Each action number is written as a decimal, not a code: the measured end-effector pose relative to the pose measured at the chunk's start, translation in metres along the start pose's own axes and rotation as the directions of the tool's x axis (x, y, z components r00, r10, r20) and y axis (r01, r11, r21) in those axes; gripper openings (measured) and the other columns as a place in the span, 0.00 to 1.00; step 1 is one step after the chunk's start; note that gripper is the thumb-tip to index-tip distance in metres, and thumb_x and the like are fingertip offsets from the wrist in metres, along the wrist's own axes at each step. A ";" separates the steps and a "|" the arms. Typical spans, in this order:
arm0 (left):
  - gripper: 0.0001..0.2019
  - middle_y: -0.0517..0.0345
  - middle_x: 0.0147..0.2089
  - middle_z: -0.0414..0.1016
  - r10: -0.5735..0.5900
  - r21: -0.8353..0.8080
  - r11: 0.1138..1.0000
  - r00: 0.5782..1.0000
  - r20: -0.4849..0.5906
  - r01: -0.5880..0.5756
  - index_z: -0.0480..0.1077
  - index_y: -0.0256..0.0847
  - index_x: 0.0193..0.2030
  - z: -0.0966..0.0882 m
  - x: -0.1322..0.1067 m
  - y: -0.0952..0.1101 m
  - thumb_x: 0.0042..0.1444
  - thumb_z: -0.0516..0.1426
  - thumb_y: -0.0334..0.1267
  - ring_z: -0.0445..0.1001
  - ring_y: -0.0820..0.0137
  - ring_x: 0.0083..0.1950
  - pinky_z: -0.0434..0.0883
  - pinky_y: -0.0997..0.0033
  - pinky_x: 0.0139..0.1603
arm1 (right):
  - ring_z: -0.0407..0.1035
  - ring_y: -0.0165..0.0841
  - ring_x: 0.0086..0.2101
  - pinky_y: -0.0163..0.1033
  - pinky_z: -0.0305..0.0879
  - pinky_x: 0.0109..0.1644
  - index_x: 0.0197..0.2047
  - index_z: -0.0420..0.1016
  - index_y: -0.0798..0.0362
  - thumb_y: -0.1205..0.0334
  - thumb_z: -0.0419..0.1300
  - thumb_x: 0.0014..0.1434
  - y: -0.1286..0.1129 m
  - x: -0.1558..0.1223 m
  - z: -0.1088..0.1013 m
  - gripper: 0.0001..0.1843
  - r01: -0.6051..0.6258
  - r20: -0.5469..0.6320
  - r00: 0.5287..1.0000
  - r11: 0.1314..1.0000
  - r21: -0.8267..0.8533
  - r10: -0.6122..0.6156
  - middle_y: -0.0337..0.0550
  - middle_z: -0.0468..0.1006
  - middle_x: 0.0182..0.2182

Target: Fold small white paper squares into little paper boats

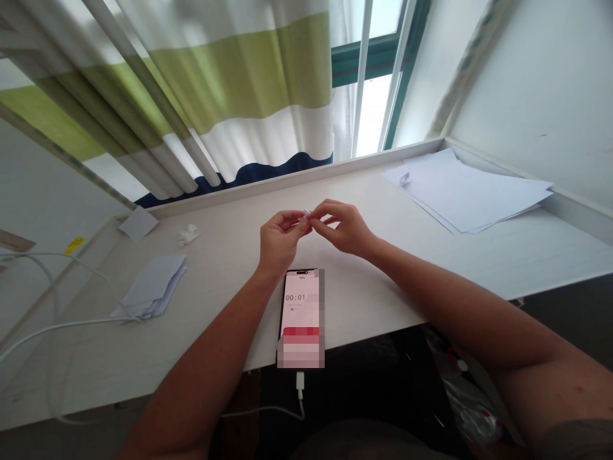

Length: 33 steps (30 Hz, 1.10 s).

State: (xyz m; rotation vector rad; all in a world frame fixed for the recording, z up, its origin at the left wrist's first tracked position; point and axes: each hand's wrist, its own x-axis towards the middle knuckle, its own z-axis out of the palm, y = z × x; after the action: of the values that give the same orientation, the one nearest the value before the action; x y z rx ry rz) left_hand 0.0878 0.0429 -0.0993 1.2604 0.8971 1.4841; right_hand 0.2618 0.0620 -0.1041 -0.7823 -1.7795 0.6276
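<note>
Both of my hands meet in the air above the white desk (230,281), their fingertips pinching a small piece of white paper (304,218). My left hand (282,240) grips its near side, and my right hand (343,227) grips the other. The paper is mostly hidden by my fingers, so its shape cannot be made out. Just below my hands lies a smartphone (301,313) showing a timer at 00:01, with part of its screen blurred.
A stack of white paper sheets (472,191) lies at the right, with a small white scrap (405,179) at its corner. A pile of cut paper (153,287), crumpled white bits (189,234) and a paper square (138,223) lie at the left. A white cable (57,326) runs along the left. A striped curtain (239,76) hangs behind the desk.
</note>
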 end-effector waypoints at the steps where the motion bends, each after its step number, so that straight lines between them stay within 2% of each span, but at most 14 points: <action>1: 0.21 0.54 0.41 0.87 0.013 0.011 1.000 1.000 0.006 -0.013 0.79 0.40 0.43 -0.001 0.000 0.000 0.47 0.78 0.43 0.87 0.63 0.44 0.85 0.56 0.53 | 0.80 0.37 0.38 0.45 0.80 0.43 0.41 0.81 0.51 0.54 0.68 0.65 0.000 0.000 0.000 0.09 -0.032 -0.015 0.999 0.999 0.038 0.033 0.44 0.84 0.38; 4: 0.28 0.55 0.39 0.87 -0.001 0.052 0.999 0.999 0.040 -0.001 0.78 0.41 0.50 -0.003 0.001 -0.002 0.45 0.79 0.46 0.87 0.62 0.41 0.85 0.56 0.49 | 0.82 0.38 0.38 0.46 0.79 0.43 0.44 0.81 0.52 0.48 0.70 0.65 0.003 0.002 0.000 0.16 -0.123 -0.009 0.992 0.983 0.138 0.125 0.45 0.86 0.36; 6: 0.28 0.53 0.39 0.88 -0.023 0.079 0.997 0.998 0.061 0.018 0.80 0.40 0.51 -0.004 0.001 -0.001 0.45 0.79 0.47 0.87 0.61 0.41 0.84 0.56 0.49 | 0.82 0.38 0.37 0.48 0.79 0.44 0.44 0.83 0.53 0.46 0.70 0.66 0.004 0.003 0.000 0.17 -0.141 0.031 0.990 0.977 0.158 0.138 0.45 0.87 0.36; 10: 0.23 0.49 0.44 0.89 -0.025 0.144 0.989 0.997 0.076 0.014 0.84 0.39 0.48 -0.006 0.001 0.001 0.49 0.77 0.49 0.87 0.62 0.46 0.83 0.59 0.52 | 0.82 0.38 0.39 0.48 0.79 0.46 0.40 0.85 0.52 0.48 0.70 0.65 0.005 0.005 -0.004 0.14 -0.097 0.034 0.995 0.989 0.107 0.094 0.45 0.88 0.37; 14: 0.18 0.50 0.43 0.88 0.010 0.208 0.978 0.998 0.065 -0.023 0.84 0.39 0.45 -0.008 0.002 0.002 0.54 0.74 0.49 0.86 0.63 0.45 0.83 0.62 0.45 | 0.82 0.39 0.40 0.48 0.78 0.46 0.41 0.85 0.50 0.46 0.70 0.65 0.003 0.005 -0.007 0.16 -0.089 0.012 0.996 0.992 0.090 0.088 0.43 0.88 0.38; 19: 0.12 0.53 0.38 0.86 0.160 0.330 0.929 0.986 0.054 -0.169 0.83 0.40 0.39 -0.009 0.005 -0.001 0.58 0.72 0.47 0.83 0.67 0.39 0.80 0.68 0.39 | 0.82 0.39 0.40 0.48 0.78 0.45 0.40 0.84 0.51 0.43 0.71 0.64 0.002 0.005 -0.005 0.19 -0.108 0.002 0.994 0.985 0.133 0.109 0.45 0.88 0.37; 22: 0.11 0.55 0.37 0.85 0.174 0.276 0.943 0.983 0.065 -0.185 0.82 0.40 0.41 -0.008 0.004 -0.002 0.59 0.71 0.45 0.84 0.67 0.38 0.81 0.68 0.37 | 0.81 0.38 0.39 0.47 0.79 0.43 0.43 0.83 0.52 0.42 0.72 0.63 0.006 0.005 -0.002 0.20 -0.141 0.013 0.990 0.960 0.240 0.141 0.45 0.87 0.37; 26: 0.12 0.54 0.37 0.85 0.108 0.183 0.976 0.992 0.062 -0.117 0.80 0.40 0.42 -0.006 0.002 0.000 0.58 0.71 0.44 0.85 0.66 0.39 0.82 0.67 0.37 | 0.81 0.36 0.36 0.45 0.81 0.39 0.46 0.82 0.53 0.42 0.73 0.60 0.007 0.006 0.000 0.23 -0.158 0.014 0.987 0.929 0.334 0.163 0.44 0.86 0.35; 29: 0.12 0.54 0.37 0.85 0.066 0.170 0.983 0.997 0.037 -0.071 0.79 0.39 0.40 -0.005 0.000 0.000 0.58 0.71 0.44 0.85 0.65 0.40 0.82 0.66 0.38 | 0.81 0.36 0.35 0.44 0.82 0.38 0.43 0.81 0.53 0.41 0.75 0.58 0.005 0.007 0.001 0.24 -0.179 0.003 0.982 0.919 0.352 0.190 0.43 0.85 0.34; 33: 0.12 0.54 0.38 0.85 0.097 0.197 0.975 0.995 0.029 -0.101 0.81 0.40 0.42 -0.003 -0.001 -0.001 0.59 0.71 0.45 0.85 0.65 0.41 0.82 0.66 0.38 | 0.81 0.36 0.36 0.45 0.83 0.39 0.41 0.82 0.53 0.40 0.75 0.58 0.001 0.006 0.002 0.24 -0.212 0.006 0.975 0.914 0.347 0.223 0.44 0.85 0.34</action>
State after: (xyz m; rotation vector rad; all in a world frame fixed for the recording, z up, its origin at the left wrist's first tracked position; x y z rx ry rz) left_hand 0.0850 0.0424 -0.1010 1.4812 1.0009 1.4849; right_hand 0.2583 0.0672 -0.1024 -0.7447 -1.5039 1.0389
